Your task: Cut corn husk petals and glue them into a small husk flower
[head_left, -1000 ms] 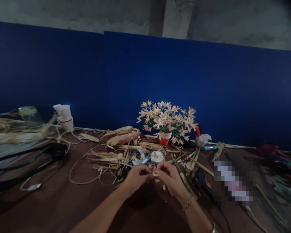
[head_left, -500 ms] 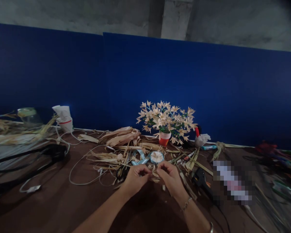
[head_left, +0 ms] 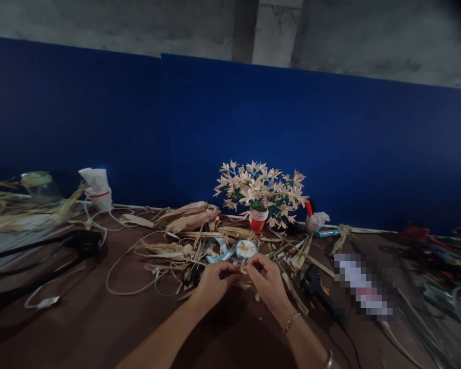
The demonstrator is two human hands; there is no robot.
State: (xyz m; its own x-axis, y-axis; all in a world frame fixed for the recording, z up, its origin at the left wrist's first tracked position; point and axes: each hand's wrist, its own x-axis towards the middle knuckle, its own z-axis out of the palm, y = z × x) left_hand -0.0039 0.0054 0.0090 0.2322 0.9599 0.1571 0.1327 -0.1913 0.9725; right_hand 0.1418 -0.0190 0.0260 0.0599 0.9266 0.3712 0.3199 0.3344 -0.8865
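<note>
My left hand [head_left: 217, 281] and my right hand [head_left: 267, 279] face each other low over the table, fingers closed in a pinch. Between their fingertips shows a small pale piece of corn husk [head_left: 243, 266]; its exact shape is too small to make out. Just beyond the fingers lies a roll of light blue ribbon [head_left: 246, 249] with a pale centre, a loose end [head_left: 219, 256] trailing left. Scissors with black handles [head_left: 192, 275] lie beside my left hand, partly under husk scraps. A black glue gun [head_left: 318, 287] rests to the right of my right hand.
Behind the ribbon stands a red-and-white cup [head_left: 257, 220] of pale husk flowers [head_left: 259, 187]. Dried husks [head_left: 192, 218] spread along the back. A white cable [head_left: 117, 292] loops at left, near black straps [head_left: 82, 243]. A blue partition [head_left: 292, 123] closes the back.
My right hand has shifted slightly left, closer to my left hand, and the pale husk piece shows more clearly between the fingertips. The whole view has shifted a little.
</note>
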